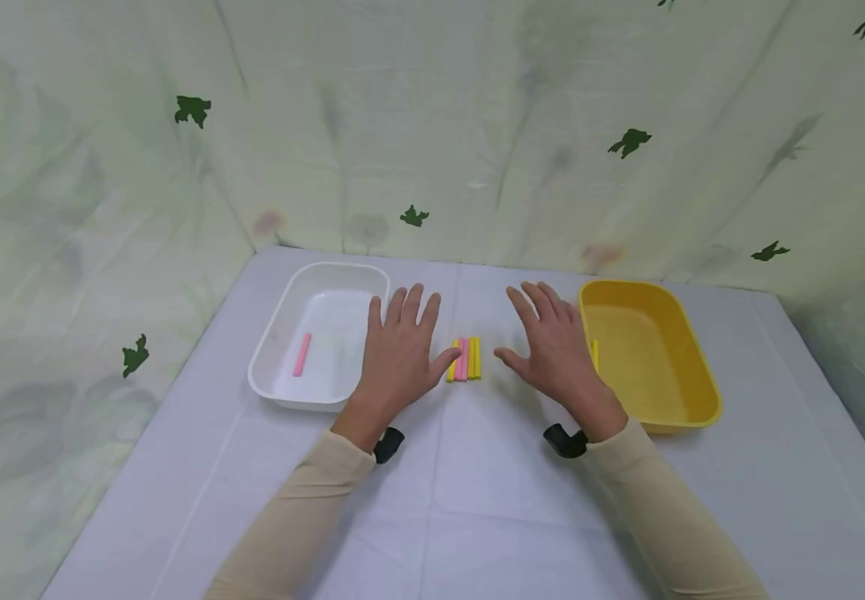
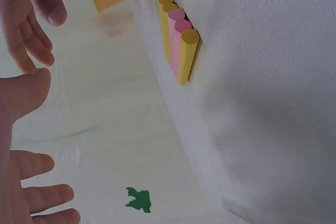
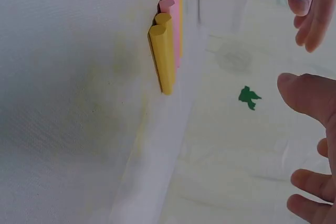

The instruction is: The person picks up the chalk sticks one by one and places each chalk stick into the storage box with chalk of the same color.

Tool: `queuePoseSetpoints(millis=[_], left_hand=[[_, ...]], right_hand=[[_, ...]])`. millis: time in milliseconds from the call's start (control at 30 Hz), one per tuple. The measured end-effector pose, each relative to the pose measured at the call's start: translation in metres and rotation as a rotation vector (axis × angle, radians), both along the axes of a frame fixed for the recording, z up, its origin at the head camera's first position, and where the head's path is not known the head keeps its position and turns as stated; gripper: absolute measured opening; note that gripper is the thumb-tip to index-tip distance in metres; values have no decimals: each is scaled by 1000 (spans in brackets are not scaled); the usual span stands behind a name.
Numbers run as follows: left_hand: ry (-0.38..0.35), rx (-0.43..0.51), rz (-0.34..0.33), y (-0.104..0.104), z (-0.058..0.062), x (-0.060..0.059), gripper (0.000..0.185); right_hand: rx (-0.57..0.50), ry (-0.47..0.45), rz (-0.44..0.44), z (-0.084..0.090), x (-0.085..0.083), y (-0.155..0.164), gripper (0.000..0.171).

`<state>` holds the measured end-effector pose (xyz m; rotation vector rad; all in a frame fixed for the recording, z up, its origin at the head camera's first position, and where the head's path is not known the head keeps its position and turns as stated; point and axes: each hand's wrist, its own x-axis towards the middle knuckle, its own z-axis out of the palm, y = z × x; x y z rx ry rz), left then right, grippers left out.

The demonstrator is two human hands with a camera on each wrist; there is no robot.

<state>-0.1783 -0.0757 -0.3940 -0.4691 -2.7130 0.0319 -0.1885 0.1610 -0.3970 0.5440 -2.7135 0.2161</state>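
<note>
Both hands hang above a white-covered tabletop (image 1: 492, 542), on either side of a short row of sticks (image 1: 468, 360). The left hand (image 1: 400, 346) is released, its fingers spread apart and its thumb reaching out toward the row; it grasps nothing. The right hand (image 1: 556, 346) is released as well, its fingers extended, its thumb pointing inward, and nothing in its grasp.

The row lies on the tabletop between the two hands, five sticks side by side: from the person's left, one yellow, two pink, then two yellow. In the head view the left thumb covers part of the leftmost yellow one, but the left wrist view shows that thumb apart from it.

To the left stands a white tray (image 1: 280, 317), its right edge partly hidden behind the left hand. A single pink stick (image 1: 302, 355) lies inside it, slightly slanted. To the right stands a yellow tray (image 1: 691, 350), with a lone yellow stick (image 1: 594, 355) at its left side, partly hidden by the right hand.

The person wears beige sleeves (image 1: 305, 517), and a black device (image 1: 566, 441) shows at the right wrist. Behind the tabletop hangs a pale curtain (image 1: 447, 108) with dark green leaf shapes (image 1: 193, 110).
</note>
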Motion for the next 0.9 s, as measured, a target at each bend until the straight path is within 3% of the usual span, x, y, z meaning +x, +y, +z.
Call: queuePoseSetpoints(millis=[167,333,667,900], left_hand=[[35,43,-88,-3,4,3,64],[-12,142,-148,-9,8,7,55],[-24,193,-184,-25,16,16,54],[-40,208,-201,-34,19,23,52]], right_hand=[[-62,52,63,1,3,1,63],[-67,52,119,0,4,3,50],[-6,-44,167,8,4,9,49],[-44,-99,215,9,5,7,49]])
